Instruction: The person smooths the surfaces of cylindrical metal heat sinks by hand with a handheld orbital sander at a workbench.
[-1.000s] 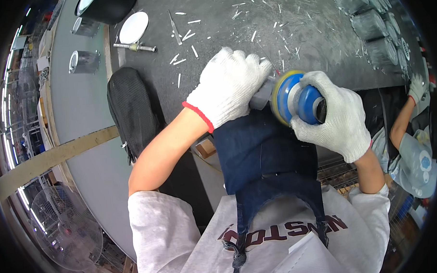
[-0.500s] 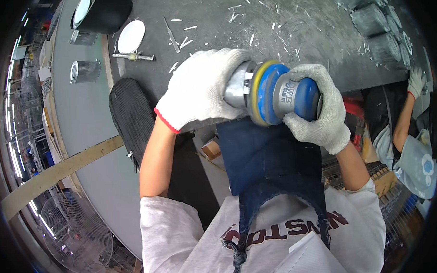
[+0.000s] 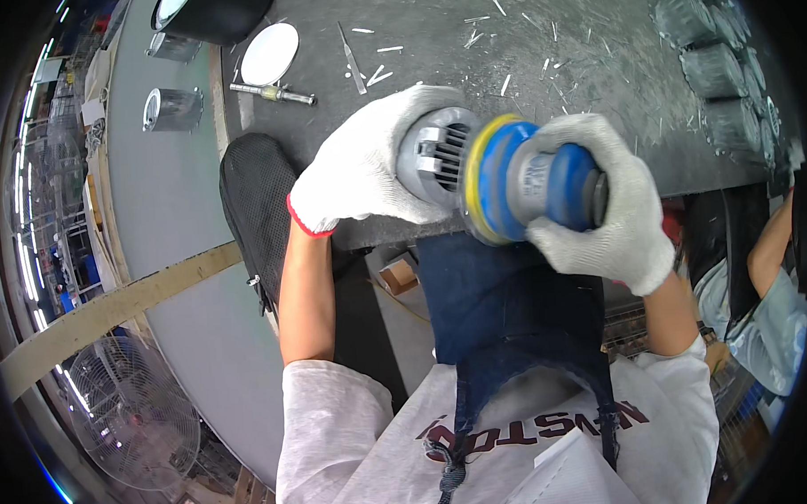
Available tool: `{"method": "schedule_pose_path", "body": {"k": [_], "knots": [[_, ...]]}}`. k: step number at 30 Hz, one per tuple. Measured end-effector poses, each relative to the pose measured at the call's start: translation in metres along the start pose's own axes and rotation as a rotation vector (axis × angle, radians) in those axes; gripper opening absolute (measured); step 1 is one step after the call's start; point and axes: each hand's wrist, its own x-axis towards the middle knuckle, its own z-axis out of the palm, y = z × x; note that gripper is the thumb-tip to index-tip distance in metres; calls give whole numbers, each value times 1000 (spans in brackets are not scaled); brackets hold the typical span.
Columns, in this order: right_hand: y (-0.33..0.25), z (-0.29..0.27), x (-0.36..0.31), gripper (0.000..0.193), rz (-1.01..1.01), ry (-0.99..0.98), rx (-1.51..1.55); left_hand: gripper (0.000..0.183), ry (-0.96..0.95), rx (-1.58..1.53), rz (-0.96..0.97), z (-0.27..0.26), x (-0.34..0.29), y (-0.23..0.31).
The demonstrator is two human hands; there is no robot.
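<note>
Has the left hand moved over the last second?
Yes: the left hand has moved to the left, closer to the white disc.

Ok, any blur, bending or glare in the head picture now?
In the head view, the blue sander looks smeared, perhaps by motion; there too, the grey bench bows along its outer edge; light strips at far left glare white.
</note>
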Motion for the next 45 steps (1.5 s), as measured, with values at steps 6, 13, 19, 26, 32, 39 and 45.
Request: {"method": "schedule_pose_path", "body": {"k": [6, 13, 19, 26, 32, 39, 45], "knots": [[-14, -29, -4, 73, -36, 8, -152, 100, -87, 176, 127, 17, 25, 23], [-4, -2, 6, 75, -94, 43, -63, 115, -46, 189, 76, 6, 0, 16], [-7, 25, 23, 76, -98, 51, 50, 121, 87, -94, 18, 7, -17, -8], [-22, 25, 28, 73, 77, -124, 11, 133, 134, -221, -159, 9, -31, -21], [-30, 3, 9, 71, 129, -97, -32, 124, 173, -123, -104, 12, -32, -15], [-23, -40, -33, 80, 129, -18, -133, 129, 121, -542, -93, 30, -19, -2], [-14, -56, -59, 82, 157, 3, -123, 116, 74, -142, 67, 40, 5, 19]]}}
